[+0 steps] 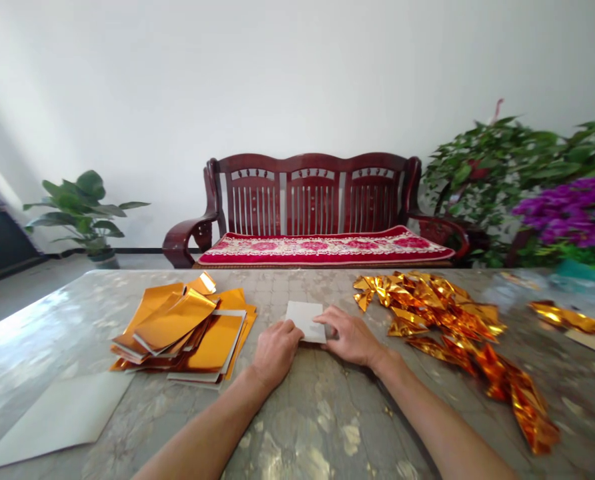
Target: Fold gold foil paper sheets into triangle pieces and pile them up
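Note:
A small white paper sheet (303, 317) lies flat on the marbled table (327, 413), white side up. My left hand (274, 352) rests at its near left corner, fingers curled and pressing on the paper's edge. My right hand (348, 337) lies over its right side, thumb and fingers pinching the edge. Left of my hands sits a loose stack of gold foil sheets (187, 330). To the right spreads a heap of folded gold foil pieces (442, 310), trailing toward the near right.
A large white sheet (60, 417) lies at the near left. More gold foil (572, 319) rests at the far right edge. Beyond the table stand a red wooden bench (312, 210), a potted plant (85, 213) and purple-flowered plants (567, 207).

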`<state>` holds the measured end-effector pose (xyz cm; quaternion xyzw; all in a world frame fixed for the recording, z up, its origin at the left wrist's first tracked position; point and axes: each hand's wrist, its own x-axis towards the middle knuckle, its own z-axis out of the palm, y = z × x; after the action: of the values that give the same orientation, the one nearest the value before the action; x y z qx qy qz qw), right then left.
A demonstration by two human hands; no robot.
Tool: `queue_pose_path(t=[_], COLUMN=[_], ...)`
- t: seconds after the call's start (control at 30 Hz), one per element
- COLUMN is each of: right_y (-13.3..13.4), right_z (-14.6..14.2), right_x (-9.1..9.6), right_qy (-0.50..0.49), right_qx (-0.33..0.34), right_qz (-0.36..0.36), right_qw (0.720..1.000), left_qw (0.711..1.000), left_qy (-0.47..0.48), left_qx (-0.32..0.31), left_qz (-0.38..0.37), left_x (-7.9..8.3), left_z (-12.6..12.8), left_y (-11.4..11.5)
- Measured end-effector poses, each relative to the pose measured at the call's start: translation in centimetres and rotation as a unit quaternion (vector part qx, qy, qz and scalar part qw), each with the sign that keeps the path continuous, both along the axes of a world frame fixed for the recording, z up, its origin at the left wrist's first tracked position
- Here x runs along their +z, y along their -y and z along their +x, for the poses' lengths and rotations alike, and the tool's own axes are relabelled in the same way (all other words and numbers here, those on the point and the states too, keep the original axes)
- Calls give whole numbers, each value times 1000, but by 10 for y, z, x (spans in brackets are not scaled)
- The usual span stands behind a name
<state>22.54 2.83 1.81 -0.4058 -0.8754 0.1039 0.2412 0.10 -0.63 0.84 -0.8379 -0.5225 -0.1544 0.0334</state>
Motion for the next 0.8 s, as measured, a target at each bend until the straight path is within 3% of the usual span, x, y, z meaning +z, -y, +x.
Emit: queue_pose_path(t=[0.2,0.53,0.8], right_y=[-8,-5,-5], right_z=[3,5,4], right_x=[-9,-5,-2], right_qy=[-4,-14,-4], right_qx=[43,-4,21], right_qz=[16,17,5], right_qw=[999,1000,1000], left_qw=[999,998,994], left_qy=[51,64,99], left_qx=[-9,-19,-28], left_qz=[3,-7,-41], left_x=[-1,0,-1], left_z=[-7,-10,-11], left_y=[-4,-8,-9])
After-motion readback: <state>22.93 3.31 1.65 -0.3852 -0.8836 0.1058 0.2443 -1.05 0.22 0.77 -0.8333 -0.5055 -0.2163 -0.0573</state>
